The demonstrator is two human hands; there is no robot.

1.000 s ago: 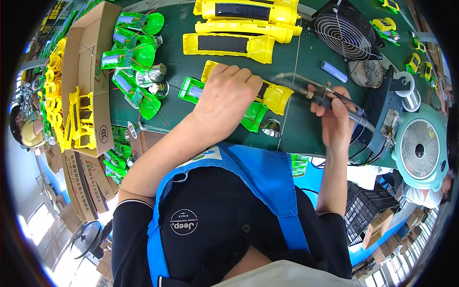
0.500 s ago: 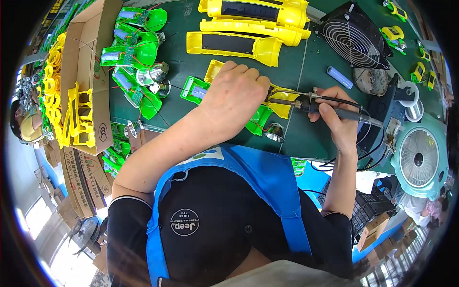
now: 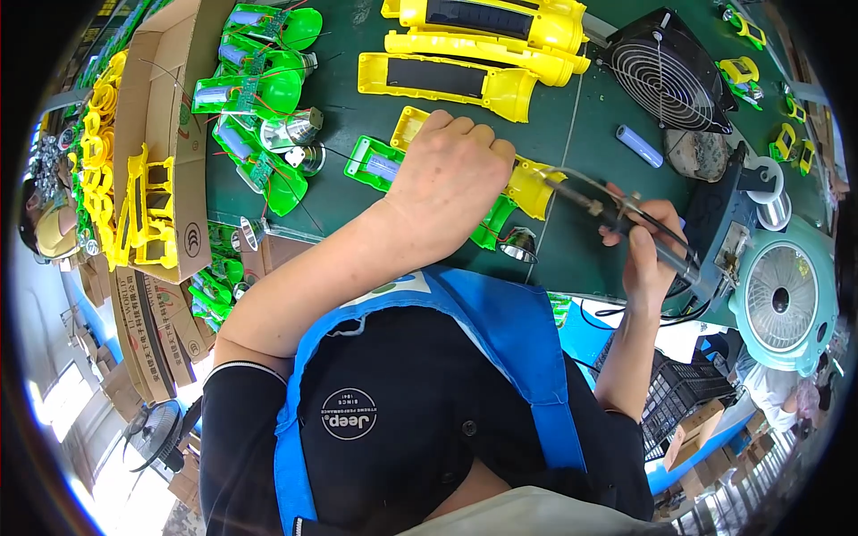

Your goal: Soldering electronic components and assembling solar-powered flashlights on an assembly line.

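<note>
My left hand (image 3: 451, 179), knuckles up and fingers curled down, grips a yellow plastic housing (image 3: 534, 189) whose two ends show on either side of it. Just below lies a green plastic shell (image 3: 362, 161) with a blue cell (image 3: 382, 167), partly under my hand, and a shiny reflector cup (image 3: 518, 245) at its near end. In my right hand (image 3: 651, 246) is a soldering iron (image 3: 617, 219) with a thin metal tube along it. Its tip, blurred, points toward the yellow housing's right end. What my left fingertips touch is hidden.
Several green shells (image 3: 277, 89) with wires stand at the left, beside a cardboard box (image 3: 192, 196). Yellow housings (image 3: 447, 76) lie at the back. To the right are a black fan (image 3: 661, 71), a loose blue cell (image 3: 639, 146), a solder spool (image 3: 773, 210) and a teal fan (image 3: 779, 299).
My right hand has drawn the soldering iron right and toward me, away from the yellow housing. My left hand stays on the housing, shifted only slightly.
</note>
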